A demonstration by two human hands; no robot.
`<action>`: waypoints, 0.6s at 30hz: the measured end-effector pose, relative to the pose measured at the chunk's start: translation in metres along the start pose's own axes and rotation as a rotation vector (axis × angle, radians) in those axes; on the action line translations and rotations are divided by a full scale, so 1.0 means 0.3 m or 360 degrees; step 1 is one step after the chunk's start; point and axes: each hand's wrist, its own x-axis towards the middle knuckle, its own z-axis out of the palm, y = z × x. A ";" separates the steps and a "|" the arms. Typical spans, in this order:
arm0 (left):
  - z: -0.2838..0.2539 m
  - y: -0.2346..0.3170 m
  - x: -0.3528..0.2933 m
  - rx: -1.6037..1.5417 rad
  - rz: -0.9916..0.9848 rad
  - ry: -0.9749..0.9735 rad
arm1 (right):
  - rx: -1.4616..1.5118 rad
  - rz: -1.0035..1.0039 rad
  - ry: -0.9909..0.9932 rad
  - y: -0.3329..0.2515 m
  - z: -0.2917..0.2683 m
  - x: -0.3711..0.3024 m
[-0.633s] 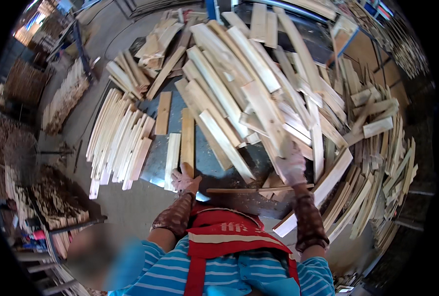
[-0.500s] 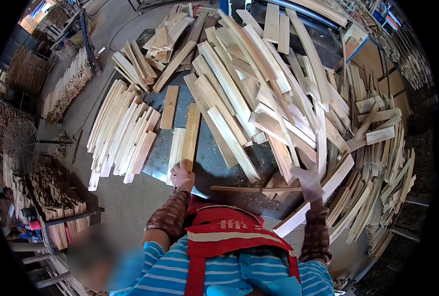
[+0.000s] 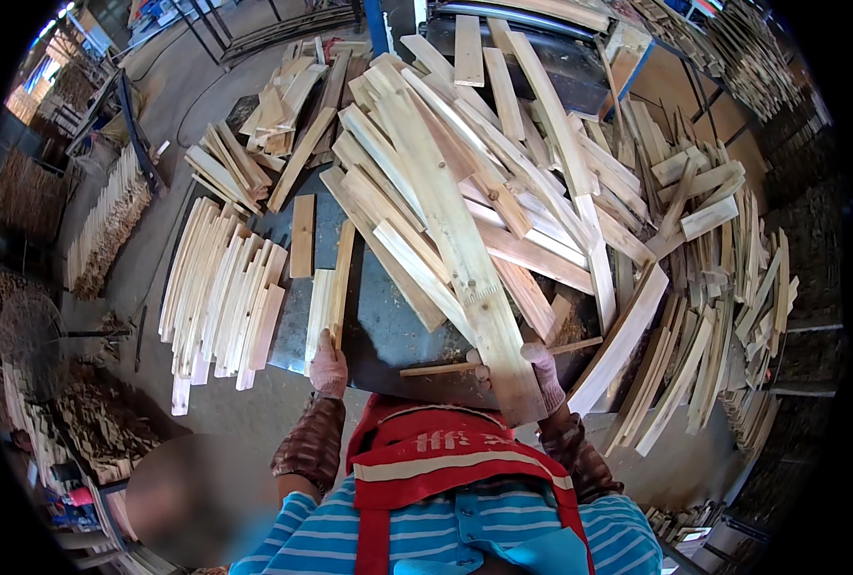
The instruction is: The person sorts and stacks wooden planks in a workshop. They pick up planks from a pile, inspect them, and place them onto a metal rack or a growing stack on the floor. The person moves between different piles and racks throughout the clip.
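A long, wide plank slants up over the pile, its near end in my gloved right hand. My thumb and fingers are closed around that end from its two edges. At the near end of a narrow wooden board, my gloved left hand closes on it. This board appears tipped onto its edge and lies against a short pale board. A thin strip runs along the table's near edge and passes behind the wide plank.
Neat rows of pale slats stand at the left, and a short board lies alone beside them. The dark table carries a tangled board heap. More boards lean at the right. A person, blurred, is at lower left.
My right hand has taken hold of the wide plank's near end, which now lies across the pile. The left-hand board has turned from flat toward its edge. The view has shifted.
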 end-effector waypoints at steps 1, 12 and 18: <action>0.001 -0.037 -0.007 0.0015 0.0031 0.0030 | 0.0062 -0.0002 0.0034 0.011 0.011 -0.003; -0.049 -0.131 0.074 0.0152 0.0055 0.0083 | -0.2531 -0.0094 0.1010 0.031 0.055 0.039; -0.024 -0.284 0.125 0.0462 -0.0143 -0.0079 | -0.3242 0.0295 0.1335 0.037 0.112 0.097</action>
